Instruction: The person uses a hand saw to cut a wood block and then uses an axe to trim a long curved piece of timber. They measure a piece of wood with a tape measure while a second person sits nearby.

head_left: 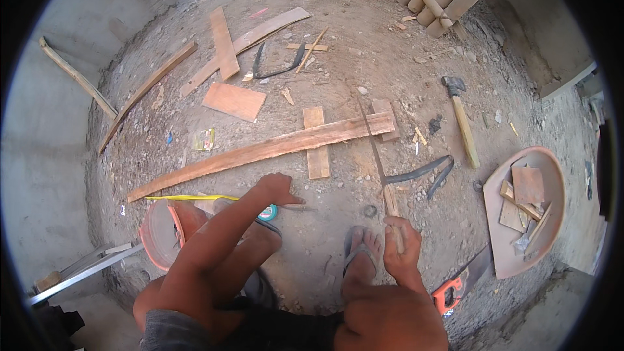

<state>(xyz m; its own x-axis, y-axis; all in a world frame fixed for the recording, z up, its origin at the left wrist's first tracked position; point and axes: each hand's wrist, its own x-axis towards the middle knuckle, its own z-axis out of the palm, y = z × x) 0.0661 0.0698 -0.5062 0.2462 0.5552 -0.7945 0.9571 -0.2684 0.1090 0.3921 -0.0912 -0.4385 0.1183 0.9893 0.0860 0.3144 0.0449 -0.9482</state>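
Your right hand (402, 247) grips a wooden-handled blade (377, 156) crossing the plank (260, 154), apparently cutting; left hand (278, 190), grip unclear, should probably steady it.

A slim knife (381, 169) (wooden-handled) is held by the right hand (402, 247), its blade seen across a long plank (260, 155).

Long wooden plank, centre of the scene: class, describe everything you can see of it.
The long plank is narrow, reddish-brown and rough-edged, apparently bare wood. It lies slantwise on the ground, its left end nearer the person. It looks bowed, perhaps through the lens. It passes over a short crosswise board and, at its right end, a small wooden block. There a wooden-handled blade, gripped by the right hand, crosses it; cutting depth is unclear.
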